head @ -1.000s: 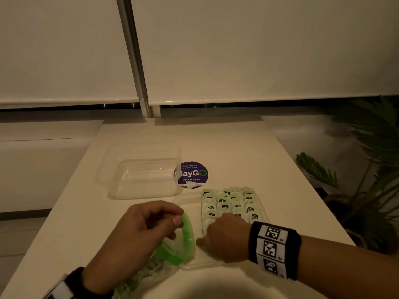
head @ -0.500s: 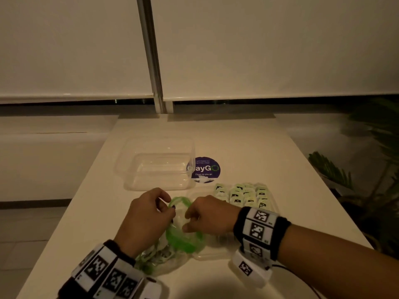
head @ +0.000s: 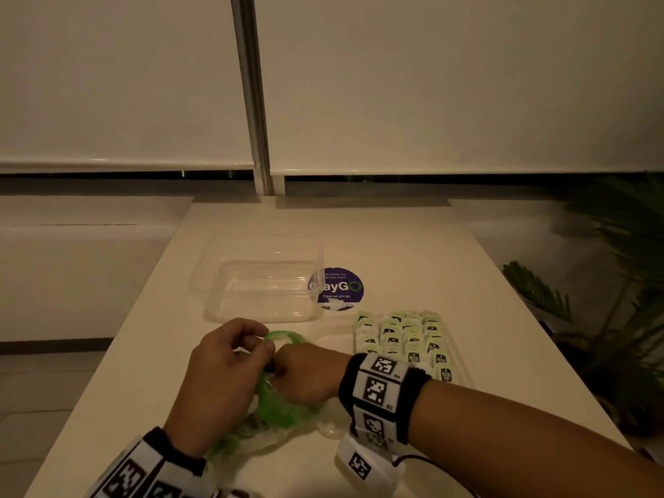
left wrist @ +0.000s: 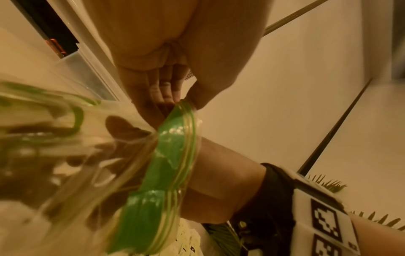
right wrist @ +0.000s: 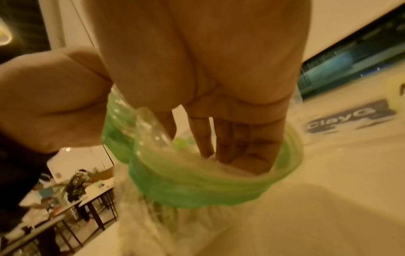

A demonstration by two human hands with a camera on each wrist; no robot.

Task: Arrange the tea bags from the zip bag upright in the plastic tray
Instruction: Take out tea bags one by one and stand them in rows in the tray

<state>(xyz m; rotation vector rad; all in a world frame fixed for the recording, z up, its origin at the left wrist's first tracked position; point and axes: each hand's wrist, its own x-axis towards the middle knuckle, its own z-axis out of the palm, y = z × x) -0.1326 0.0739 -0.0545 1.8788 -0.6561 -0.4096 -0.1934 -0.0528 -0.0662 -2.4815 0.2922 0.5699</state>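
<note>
The left hand (head: 219, 382) pinches the green-banded rim of the clear plastic zip bag (head: 284, 411) at the white table's (head: 413, 246) near edge, holding its mouth wide. The right hand (head: 309, 379) reaches inside, fingers (right wrist: 245, 143) extended; whether they grasp anything, I cannot tell. Green-and-white tea bags (head: 402, 336) stand upright in the shallow clear plastic tray (head: 334, 337) just right.
</note>
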